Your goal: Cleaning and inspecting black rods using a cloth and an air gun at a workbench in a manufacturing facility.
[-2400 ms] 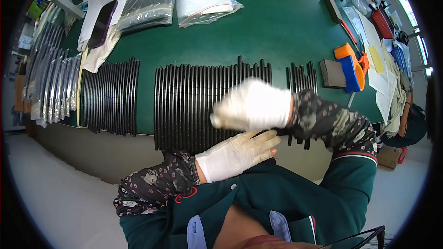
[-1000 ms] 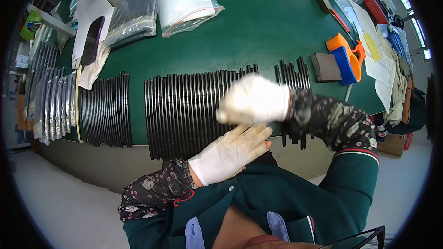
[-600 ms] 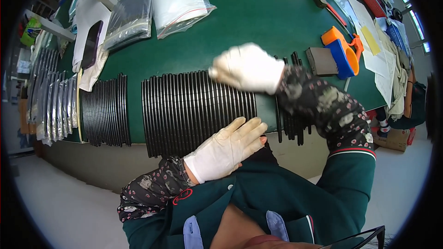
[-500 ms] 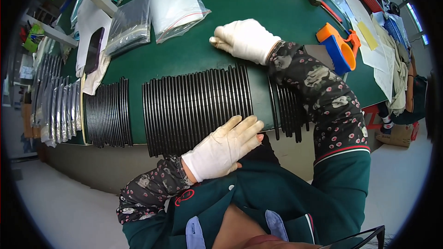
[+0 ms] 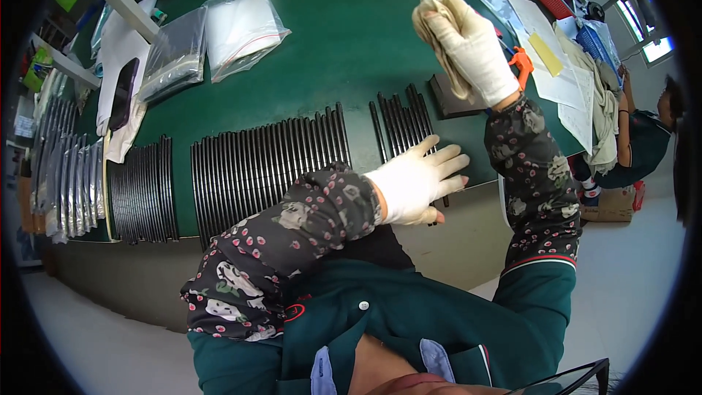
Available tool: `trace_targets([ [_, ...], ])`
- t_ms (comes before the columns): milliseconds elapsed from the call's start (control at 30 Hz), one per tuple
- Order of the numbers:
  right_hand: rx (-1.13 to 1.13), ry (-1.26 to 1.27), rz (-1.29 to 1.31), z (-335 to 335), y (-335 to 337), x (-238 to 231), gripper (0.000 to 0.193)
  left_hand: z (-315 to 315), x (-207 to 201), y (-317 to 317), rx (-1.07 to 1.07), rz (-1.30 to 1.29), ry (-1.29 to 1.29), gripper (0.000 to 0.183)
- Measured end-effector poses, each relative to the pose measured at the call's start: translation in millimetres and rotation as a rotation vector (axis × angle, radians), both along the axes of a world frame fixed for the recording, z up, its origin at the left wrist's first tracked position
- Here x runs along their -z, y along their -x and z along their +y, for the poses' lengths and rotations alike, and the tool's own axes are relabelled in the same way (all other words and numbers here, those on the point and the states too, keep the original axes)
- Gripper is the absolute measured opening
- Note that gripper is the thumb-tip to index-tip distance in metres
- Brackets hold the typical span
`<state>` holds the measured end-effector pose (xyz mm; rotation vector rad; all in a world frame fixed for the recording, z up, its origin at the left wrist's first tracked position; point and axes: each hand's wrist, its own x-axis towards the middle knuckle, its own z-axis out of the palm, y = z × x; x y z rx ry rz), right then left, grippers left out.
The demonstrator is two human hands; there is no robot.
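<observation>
Now, right hand (image 5: 474,50), one o'clock: clutching cloth (image 5: 443,53).
Left hand (image 5: 411,184): splayed over black rods (image 5: 398,118).
Rods: probably stiff, slick; hold mid-length.

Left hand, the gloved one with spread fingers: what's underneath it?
Beneath the left hand is the rightmost group of black rods, whose far ends show beyond it. It hides much of their nearer lengths, so whether it touches them cannot be told.

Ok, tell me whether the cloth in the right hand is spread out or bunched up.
Bunched up: the beige cloth is gathered in the right hand, with a narrow, creased fold hanging from the grip.
</observation>
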<state>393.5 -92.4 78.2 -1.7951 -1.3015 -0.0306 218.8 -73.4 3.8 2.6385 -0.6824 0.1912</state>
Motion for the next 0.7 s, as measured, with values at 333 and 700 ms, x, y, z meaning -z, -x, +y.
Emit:
trace_targets([
  [333,-0.182,0.173,-0.308,15.1,14.4,34.8,0.025,10.0,-15.6,79.8,-0.053,0.184,-0.072,0.086],
  [700,-0.473,0.345,-0.199,33.5,43.9,77.9,0.023,-8.6,8.5,61.5,-0.182,0.047,-0.105,0.066],
])
